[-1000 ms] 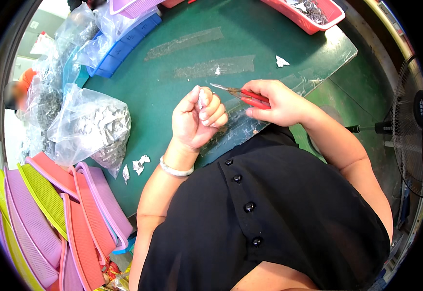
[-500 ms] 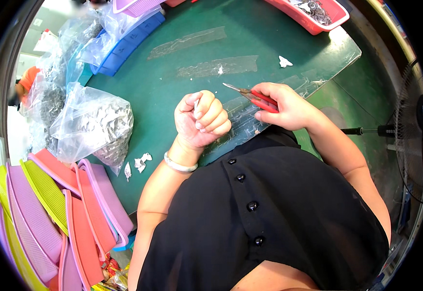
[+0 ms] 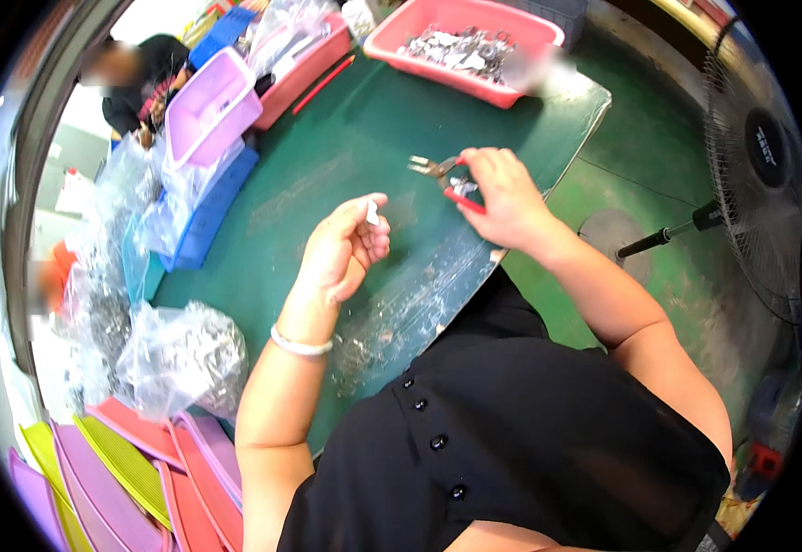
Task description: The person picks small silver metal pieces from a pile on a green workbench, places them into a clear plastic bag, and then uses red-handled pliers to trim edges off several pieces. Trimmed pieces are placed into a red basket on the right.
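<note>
My left hand (image 3: 341,248), palm turned inward over the green table (image 3: 300,161), grips a small white piece (image 3: 372,213) between thumb and curled fingers. To its right, my right hand (image 3: 509,198) grips red-handled pliers (image 3: 433,168), jaws pointing left, with a small silvery bit by the handles that I cannot make out. A pink basin (image 3: 392,41) at the back of the table holds many small metal and white pieces. A clear plastic bag (image 3: 184,354) of silvery pieces sits left of my left forearm.
Colourful stacked baskets (image 3: 120,465) lie at lower left. Blue (image 3: 212,207), purple (image 3: 207,106) and pink bins, more bags and a red stick (image 3: 324,85) line the table's left and back. Co-workers (image 3: 138,87) sit beyond. A fan (image 3: 746,166) stands at right, past the table's edge.
The view has swung, showing more of the table's back and the basins. My left fingers have loosened around the white piece; the pliers have turned, their jaws now level and looking wider.
</note>
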`<act>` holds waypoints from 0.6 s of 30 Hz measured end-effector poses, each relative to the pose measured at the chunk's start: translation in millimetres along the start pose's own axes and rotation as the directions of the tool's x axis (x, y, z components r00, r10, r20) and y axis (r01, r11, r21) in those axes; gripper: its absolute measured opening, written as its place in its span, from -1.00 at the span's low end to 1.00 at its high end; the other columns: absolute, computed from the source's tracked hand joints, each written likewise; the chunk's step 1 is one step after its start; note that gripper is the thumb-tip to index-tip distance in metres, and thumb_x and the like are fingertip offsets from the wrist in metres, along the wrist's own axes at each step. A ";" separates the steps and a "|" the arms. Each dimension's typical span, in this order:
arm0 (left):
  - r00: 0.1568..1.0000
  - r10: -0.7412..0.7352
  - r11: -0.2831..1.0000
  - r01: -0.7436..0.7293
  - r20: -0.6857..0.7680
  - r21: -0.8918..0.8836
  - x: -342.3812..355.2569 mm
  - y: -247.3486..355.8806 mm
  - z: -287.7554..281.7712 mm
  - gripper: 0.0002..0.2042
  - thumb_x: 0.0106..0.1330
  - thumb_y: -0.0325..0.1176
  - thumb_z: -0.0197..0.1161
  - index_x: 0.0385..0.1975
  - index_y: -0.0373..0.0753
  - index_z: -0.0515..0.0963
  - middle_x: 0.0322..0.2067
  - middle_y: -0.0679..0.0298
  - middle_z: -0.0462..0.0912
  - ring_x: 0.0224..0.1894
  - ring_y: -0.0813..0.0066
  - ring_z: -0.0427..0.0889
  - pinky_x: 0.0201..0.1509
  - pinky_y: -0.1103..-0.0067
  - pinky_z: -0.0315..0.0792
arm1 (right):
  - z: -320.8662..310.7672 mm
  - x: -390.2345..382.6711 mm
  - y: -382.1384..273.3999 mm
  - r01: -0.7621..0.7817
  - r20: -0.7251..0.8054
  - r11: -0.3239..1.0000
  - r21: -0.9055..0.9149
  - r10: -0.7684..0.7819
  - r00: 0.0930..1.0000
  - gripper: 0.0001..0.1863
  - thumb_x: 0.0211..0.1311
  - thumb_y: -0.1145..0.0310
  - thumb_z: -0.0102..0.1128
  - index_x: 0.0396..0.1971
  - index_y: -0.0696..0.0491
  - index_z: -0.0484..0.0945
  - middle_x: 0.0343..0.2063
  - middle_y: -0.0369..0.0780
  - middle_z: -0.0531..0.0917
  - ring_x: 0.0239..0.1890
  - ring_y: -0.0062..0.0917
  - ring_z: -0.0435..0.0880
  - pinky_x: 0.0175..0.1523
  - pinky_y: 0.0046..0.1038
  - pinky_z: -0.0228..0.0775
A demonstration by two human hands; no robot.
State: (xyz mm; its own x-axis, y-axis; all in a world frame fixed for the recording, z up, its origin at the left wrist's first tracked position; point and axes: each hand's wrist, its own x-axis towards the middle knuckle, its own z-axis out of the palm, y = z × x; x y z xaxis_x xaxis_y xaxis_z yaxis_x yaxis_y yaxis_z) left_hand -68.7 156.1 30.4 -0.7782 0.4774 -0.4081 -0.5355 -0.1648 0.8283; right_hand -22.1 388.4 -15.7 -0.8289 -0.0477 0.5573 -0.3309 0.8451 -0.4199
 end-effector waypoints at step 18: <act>0.929 0.366 0.638 -0.208 -0.055 0.741 129.0 60.5 24.6 -0.70 0.22 -0.44 0.03 -0.05 -0.37 0.39 -0.21 0.18 0.51 -0.27 0.46 0.53 -0.21 0.61 0.44 | 6.5 2.0 18.7 -0.043 0.070 0.981 0.187 0.031 0.997 -0.46 -0.34 0.53 0.22 -0.18 0.10 0.35 -0.44 -0.19 0.46 -0.33 -0.29 0.46 -0.20 -0.33 0.31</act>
State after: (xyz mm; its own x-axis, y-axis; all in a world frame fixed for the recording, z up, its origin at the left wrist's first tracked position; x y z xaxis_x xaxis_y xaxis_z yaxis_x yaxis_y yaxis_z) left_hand -193.3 229.0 37.3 -0.9370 0.3356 -0.0970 0.0630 0.4354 0.8981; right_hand -32.9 400.6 -27.1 -0.8683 -0.0590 0.4925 -0.3732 0.7318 -0.5703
